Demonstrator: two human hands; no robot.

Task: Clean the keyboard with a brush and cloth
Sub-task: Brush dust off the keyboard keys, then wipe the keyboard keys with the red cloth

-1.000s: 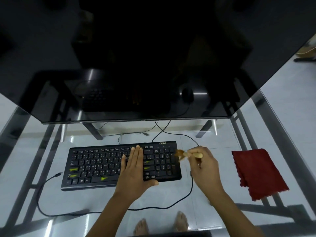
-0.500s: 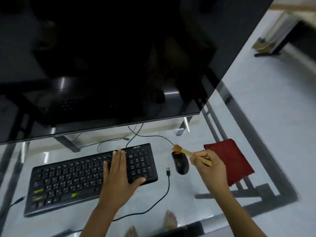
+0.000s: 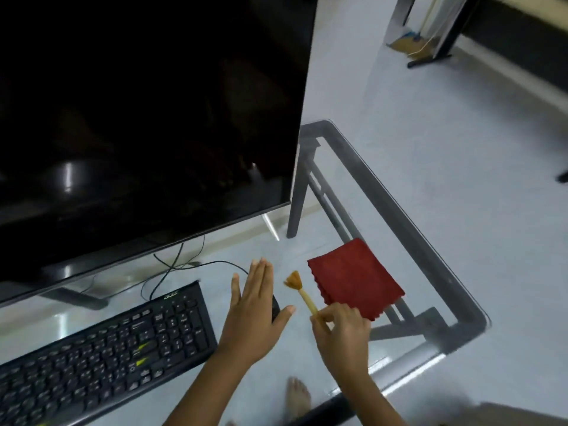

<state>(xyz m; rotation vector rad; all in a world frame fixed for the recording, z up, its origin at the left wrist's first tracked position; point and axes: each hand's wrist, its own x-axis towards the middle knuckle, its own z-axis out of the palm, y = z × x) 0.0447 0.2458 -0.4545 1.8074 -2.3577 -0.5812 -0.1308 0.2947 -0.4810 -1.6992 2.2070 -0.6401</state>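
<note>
Glass surface (image 3: 353,186) carries everything. Right hand (image 3: 342,332) pinches the brush (image 3: 299,289); left hand (image 3: 253,315), flat and open, has left the keyboard (image 3: 101,348), now at 8 o'clock. Red cloth (image 3: 353,276) at 1 o'clock: brushing appears finished, wiping next.

A glass-topped table (image 3: 384,192) on a dark metal frame (image 3: 412,229) fills the lower view; its rounded corner lies at right, and the pale floor (image 3: 461,133) shows through the glass. A large dark monitor (image 3: 138,118) stands on the table and covers the upper left; faint highlights reflect in its screen. Black cables (image 3: 172,265) trail beneath its lower edge. The floor is light grey and glossy. At upper right, dark furniture legs (image 3: 442,41) stand on the floor beside a small yellowish object, too blurred to identify.
</note>
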